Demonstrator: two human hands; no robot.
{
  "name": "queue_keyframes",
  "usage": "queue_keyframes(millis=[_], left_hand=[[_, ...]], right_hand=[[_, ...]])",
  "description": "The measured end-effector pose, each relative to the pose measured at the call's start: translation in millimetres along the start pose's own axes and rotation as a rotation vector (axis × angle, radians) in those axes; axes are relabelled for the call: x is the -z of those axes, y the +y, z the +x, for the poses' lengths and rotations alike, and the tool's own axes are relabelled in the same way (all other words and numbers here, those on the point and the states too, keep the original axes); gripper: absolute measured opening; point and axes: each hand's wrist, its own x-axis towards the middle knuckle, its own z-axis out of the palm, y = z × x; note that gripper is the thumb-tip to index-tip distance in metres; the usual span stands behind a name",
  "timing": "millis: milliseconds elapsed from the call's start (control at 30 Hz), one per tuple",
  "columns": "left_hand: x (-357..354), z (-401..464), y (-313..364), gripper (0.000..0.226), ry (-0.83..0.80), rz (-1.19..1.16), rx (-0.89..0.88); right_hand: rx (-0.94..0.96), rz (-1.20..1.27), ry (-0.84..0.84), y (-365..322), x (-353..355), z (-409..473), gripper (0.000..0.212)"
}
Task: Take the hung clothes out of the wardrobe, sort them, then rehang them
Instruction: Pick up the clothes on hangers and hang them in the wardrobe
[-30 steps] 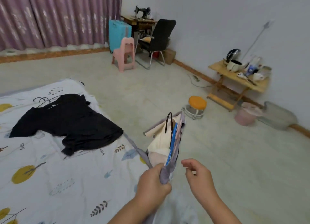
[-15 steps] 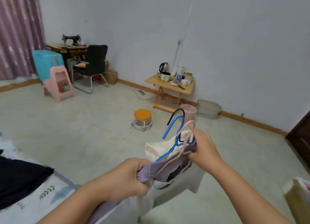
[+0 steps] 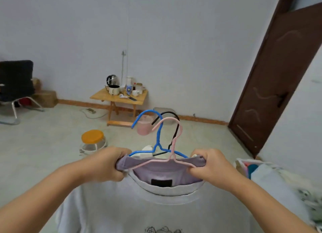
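I hold a bunch of hung clothes up in front of me by the shoulders. My left hand (image 3: pixel 106 164) grips the left shoulder of the pale grey T-shirt (image 3: pixel 156 210), and my right hand (image 3: pixel 209 164) grips its right shoulder. A lilac garment (image 3: pixel 156 170) lies inside the grey collar. Three hanger hooks stand up between my hands: a blue hanger (image 3: pixel 157 128), a pink hanger (image 3: pixel 171 145) and a black hanger (image 3: pixel 176 128). A cream garment (image 3: pixel 147 150) shows behind them.
A small wooden table (image 3: pixel 120 98) with a kettle and cups stands by the far wall. An orange-topped stool (image 3: pixel 93 139) and a pink bin (image 3: pixel 143 127) are on the floor. A black chair (image 3: pixel 15 81) is at left, a dark brown door (image 3: pixel 278 79) at right.
My view swung right, away from the bed and towards the door. My hands moved apart to the shoulders, and the clothes now hang spread out facing me.
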Motion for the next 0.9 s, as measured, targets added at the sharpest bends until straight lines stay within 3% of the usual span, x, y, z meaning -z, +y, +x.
queue_keyframes(millis=[133,267,333,400,500,667,733,833,900], left_hand=[[-23.1,29.0,21.9,0.024,0.121,0.124,-0.042],[-51.1,32.5,61.6,0.047,0.577,0.186,-0.108],[-70.4,20.1,94.9,0.030,0.696,-0.023,-0.264],[-92.3,1.7,139.0,0.013,0.470,-0.322,-0.278],[-127.0,-20.7,200.4,0.008,-0.028,-0.739,-0.132],[-161.6,-42.0,264.3,0.017,-0.202,-1.028,-0.072],[-171.5,-54.3,285.1,0.021,-0.279,-1.126,-0.017],[-177.9,-75.2,314.9,0.008,-0.447,-1.280,0.050],[-180.8,-91.1,335.6,0.010,-0.562,-1.349,0.095]], right_hand=[[-0.136,0.002,0.132,6.6,16.6,-40.6,0.010],[-0.310,0.006,0.316,7.6,22.4,-87.6,0.019],[-0.366,0.023,0.445,3.0,20.3,-109.5,0.034],[-0.421,0.007,0.532,-2.9,16.7,-131.3,0.035],[-0.542,-0.013,0.624,-8.9,8.2,-166.0,0.028],[-0.708,0.017,0.772,-24.9,4.5,-228.5,0.020],[-0.761,-0.056,0.756,-33.3,7.7,-254.0,0.018],[-0.773,-0.127,0.731,-47.1,11.6,-295.8,0.021],[-0.802,-0.203,0.705,-59.6,14.3,-325.3,0.032]])
